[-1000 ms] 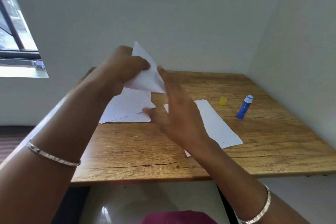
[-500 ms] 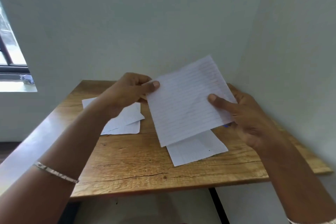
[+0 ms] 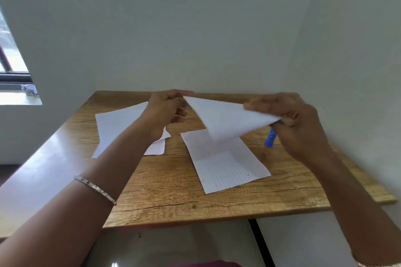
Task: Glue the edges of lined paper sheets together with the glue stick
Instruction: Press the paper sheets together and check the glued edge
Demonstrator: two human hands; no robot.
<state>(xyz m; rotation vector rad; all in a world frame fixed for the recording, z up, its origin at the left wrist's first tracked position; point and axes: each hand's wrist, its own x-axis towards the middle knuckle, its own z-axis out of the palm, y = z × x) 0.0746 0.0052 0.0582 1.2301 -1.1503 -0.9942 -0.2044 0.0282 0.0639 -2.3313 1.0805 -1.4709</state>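
I hold a white lined sheet (image 3: 225,118) in the air above the wooden table (image 3: 173,193). My left hand (image 3: 167,110) pinches its far left corner. My right hand (image 3: 297,121) grips its right edge between thumb and fingers. The sheet tilts down toward me and looks blurred. Below it a second lined sheet (image 3: 227,165) lies flat on the table. The blue glue stick (image 3: 270,137) stands behind my right hand, its top hidden by my fingers.
A small stack of lined sheets (image 3: 117,125) lies on the table's left half, partly under my left forearm. Walls close off the table at the back and right. A window (image 3: 13,76) sits at the left. Both wrists carry metal bangles.
The held sheet has swung from upright and facing me to nearly flat, tilted over the lying sheet. Both hands moved up and apart. The yellow cap is now out of sight.
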